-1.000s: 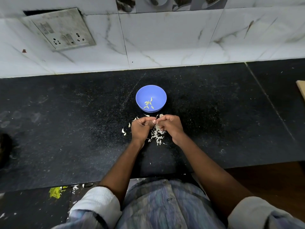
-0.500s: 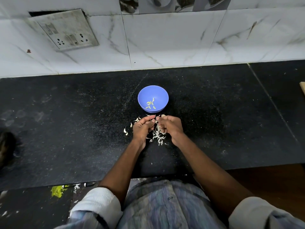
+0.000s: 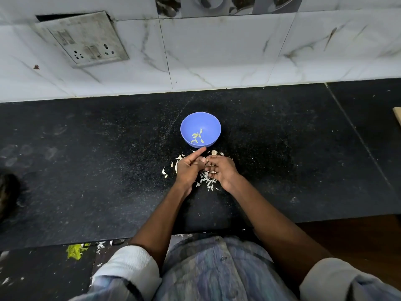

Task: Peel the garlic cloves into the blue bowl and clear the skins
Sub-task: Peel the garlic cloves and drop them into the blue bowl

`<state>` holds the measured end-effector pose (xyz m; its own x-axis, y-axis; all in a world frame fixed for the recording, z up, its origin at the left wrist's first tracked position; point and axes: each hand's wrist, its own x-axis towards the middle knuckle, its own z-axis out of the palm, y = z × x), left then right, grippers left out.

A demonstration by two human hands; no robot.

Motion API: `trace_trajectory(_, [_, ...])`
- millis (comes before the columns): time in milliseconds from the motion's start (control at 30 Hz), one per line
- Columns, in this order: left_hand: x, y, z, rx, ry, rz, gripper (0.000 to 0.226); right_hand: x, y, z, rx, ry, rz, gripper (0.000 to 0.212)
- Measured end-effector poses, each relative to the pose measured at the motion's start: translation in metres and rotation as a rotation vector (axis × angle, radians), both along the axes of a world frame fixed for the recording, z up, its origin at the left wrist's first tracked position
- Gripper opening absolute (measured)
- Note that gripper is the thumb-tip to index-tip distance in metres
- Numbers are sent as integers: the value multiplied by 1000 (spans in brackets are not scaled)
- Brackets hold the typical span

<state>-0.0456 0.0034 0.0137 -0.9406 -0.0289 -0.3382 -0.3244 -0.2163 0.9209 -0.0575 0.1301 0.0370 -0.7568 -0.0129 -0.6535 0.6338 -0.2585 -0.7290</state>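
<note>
A: Start nearest. What sits at six o'clock?

B: A person's shirt front and rolled pale sleeves (image 3: pixel 128 266), both forearms reaching toward twelve o'clock over the black counter (image 3: pixel 86 170). At seven o'clock, below the counter edge, a yellow-green smear (image 3: pixel 74 251).

A: And the hands?

B: They meet at the middle of the counter. The left hand (image 3: pixel 188 168) is curled, its forefinger stretched toward the bowl. The right hand (image 3: pixel 221 169) has bent fingers against the left. Something small and pale shows between them, likely a garlic clove (image 3: pixel 203 159), pinched at the left fingertips; whether the right hand grips it too, I cannot tell.

A: The skins?

B: Loose garlic skins (image 3: pixel 207 181) lie on the counter under and around both hands, a few at nine o'clock of the left hand.

A: The bowl?

B: The blue bowl (image 3: pixel 188 129) stands upright just past the fingertips, at twelve o'clock, with several peeled cloves (image 3: pixel 197 136) inside.

A: Further out?

B: A marbled tile wall (image 3: pixel 217 51), with a grimy switch-and-socket plate (image 3: pixel 86 40) at eleven o'clock. No writing on it can be read.
</note>
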Motion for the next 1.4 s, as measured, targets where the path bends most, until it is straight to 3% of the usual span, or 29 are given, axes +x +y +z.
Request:
trace_trajectory(133, [1, -1, -4, -113, 79, -16, 40, -4, 1, -2, -24, -10, -119, 14])
trace_trajectory(267, [2, -4, -7, -128, 64, 17, 33, -5, 8, -2, 212, 142, -25, 32])
trace_trajectory(467, [0, -7, -7, -154, 79, 36, 30, 0, 10, -8, 354, 269, 8, 30])
trace_trajectory(533, [-1, -6, -5, -187, 84, 52, 27, -2, 9, -8, 392, 292, 33, 14])
trace_trajectory(600, [-2, -4, -2, -219, 108, 74, 22, -3, 6, -5, 352, 298, 49, 18])
trace_trajectory(700, [-4, -3, 2, -252, 148, 137, 14, -4, 0, 3, 262, 283, 5, 4])
trace_trajectory(933, [-13, -7, 13, -261, 157, 240, 19, -17, -4, 16, 204, 356, -96, 15])
trace_trajectory(1067, [-19, -11, 13, -380, 140, 295, 8, -36, -8, 19, 410, 450, -151, 16])
trace_trajectory(1133, [-20, -11, 12, -439, 122, 256, 9, -45, -10, 16, 554, 488, -122, 21])
trace_trajectory(1267, [-20, -12, 13, -553, 95, 150, 14, -47, -13, 8, 677, 522, -158, 9])
trace_trajectory(1400, [-17, -14, 8, -731, 94, 95, 29, -26, -12, 0, 867, 603, -108, 45])
